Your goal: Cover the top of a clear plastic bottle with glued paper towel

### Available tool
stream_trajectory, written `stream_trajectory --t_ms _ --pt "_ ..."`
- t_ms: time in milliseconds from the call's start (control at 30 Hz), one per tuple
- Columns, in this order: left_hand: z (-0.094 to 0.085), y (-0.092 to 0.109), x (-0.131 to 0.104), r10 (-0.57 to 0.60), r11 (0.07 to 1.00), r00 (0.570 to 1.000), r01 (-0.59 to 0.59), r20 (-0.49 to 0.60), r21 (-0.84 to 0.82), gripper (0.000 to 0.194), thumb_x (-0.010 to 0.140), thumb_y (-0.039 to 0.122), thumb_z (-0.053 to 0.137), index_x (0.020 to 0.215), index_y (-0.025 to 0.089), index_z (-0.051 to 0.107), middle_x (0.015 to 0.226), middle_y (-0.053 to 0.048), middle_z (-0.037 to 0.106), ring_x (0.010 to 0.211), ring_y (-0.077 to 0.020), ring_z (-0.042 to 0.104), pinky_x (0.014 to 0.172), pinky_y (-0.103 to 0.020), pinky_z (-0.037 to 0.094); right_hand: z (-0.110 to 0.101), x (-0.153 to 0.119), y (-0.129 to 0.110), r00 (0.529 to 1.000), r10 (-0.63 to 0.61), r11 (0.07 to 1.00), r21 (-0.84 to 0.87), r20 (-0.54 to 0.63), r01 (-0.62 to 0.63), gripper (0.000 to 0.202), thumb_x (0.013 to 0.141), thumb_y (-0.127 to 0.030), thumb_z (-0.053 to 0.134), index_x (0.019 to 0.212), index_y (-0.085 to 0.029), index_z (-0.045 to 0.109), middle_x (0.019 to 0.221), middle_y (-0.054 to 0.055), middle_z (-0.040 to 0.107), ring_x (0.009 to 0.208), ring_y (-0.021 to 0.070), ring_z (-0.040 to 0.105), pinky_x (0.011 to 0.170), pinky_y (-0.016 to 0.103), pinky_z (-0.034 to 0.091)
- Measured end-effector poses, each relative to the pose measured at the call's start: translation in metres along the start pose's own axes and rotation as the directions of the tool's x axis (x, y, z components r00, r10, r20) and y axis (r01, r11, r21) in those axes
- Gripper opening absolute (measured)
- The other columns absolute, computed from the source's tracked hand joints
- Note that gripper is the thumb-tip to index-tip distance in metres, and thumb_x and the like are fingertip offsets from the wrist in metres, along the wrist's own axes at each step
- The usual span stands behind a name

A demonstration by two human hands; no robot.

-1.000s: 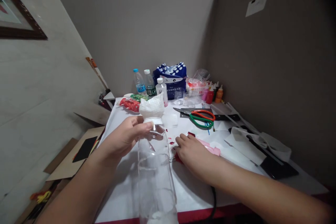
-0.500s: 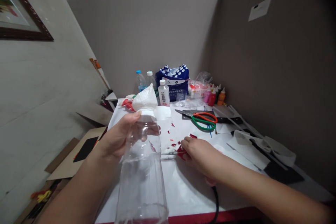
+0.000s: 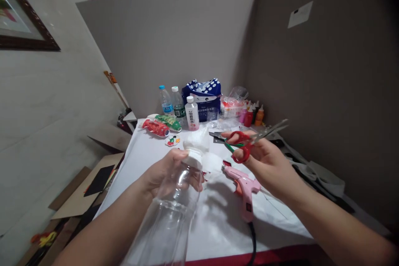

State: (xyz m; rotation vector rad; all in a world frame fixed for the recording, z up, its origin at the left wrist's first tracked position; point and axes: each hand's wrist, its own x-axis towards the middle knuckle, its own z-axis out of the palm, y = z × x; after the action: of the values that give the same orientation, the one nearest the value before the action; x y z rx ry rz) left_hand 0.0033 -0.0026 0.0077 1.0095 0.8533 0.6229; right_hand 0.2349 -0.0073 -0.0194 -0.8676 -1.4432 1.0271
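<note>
A large clear plastic bottle [image 3: 165,216], tilted with its neck away from me, is gripped by my left hand [image 3: 166,170] just below the neck. Crumpled white paper or cloth [image 3: 196,141] covers its top, with a white band around the neck. My right hand [image 3: 269,160] holds red-handled scissors [image 3: 243,153] by the handles, raised above the table, blades pointing up and to the right. Below that hand lies a pink glue gun [image 3: 245,189], its black cord running toward the front edge. Behind the held scissors, another pair with green handles [image 3: 230,147] is partly hidden.
At the back stand several bottles [image 3: 192,114], a blue bag [image 3: 202,99] and small paint bottles [image 3: 248,117]. Red and green packets [image 3: 157,128] lie at the table's left. White strips [image 3: 324,176] lie on the right side; grey panels [image 3: 174,41] enclose the back and right.
My right hand has lifted the red-handled scissors off the table, uncovering the glue gun. My left hand has shifted right, the bottle now tilting more to the right.
</note>
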Motion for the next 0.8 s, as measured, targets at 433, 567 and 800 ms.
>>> stream_trajectory --t_ms 433,567,800 --pt "-0.005 -0.020 0.016 -0.189 0.980 0.971 0.197 0.149 -0.039 0.043 0.077 0.049 0.054 0.073 0.010 0.071 0.066 -0.010 0.070 0.060 -0.0196 0.067 0.048 -0.024 0.037 0.018 0.008 -0.006 0.988 -0.046 0.999 -0.007 0.148 0.048 0.016 0.078 -0.022 0.067 0.080 -0.023 0.052 0.075 -0.003 0.055 0.068 0.0119 0.054 0.065 0.027 0.050" --pt "-0.011 -0.019 0.024 -0.288 0.957 0.941 0.289 0.179 0.019 0.055 0.080 0.059 0.045 0.076 0.011 0.071 0.069 -0.011 0.071 0.056 -0.0195 0.066 0.046 -0.024 0.036 0.019 0.006 0.008 0.996 0.061 0.995 0.078 0.070 -0.067 0.024 0.073 -0.024 0.075 0.079 -0.022 0.052 0.078 -0.003 0.053 0.071 0.0110 0.052 0.065 0.024 0.047" --pt "-0.017 -0.007 0.015 0.021 0.961 1.000 -0.026 0.021 0.275 0.030 0.080 0.043 0.063 0.076 0.015 0.074 0.074 -0.009 0.073 0.066 -0.0219 0.066 0.061 -0.030 0.049 0.016 0.000 0.027 0.945 0.326 0.867 0.389 0.031 -0.311 0.032 0.070 -0.025 0.080 0.087 -0.023 0.053 0.069 -0.008 0.048 0.053 0.0053 0.039 0.046 0.017 0.032"
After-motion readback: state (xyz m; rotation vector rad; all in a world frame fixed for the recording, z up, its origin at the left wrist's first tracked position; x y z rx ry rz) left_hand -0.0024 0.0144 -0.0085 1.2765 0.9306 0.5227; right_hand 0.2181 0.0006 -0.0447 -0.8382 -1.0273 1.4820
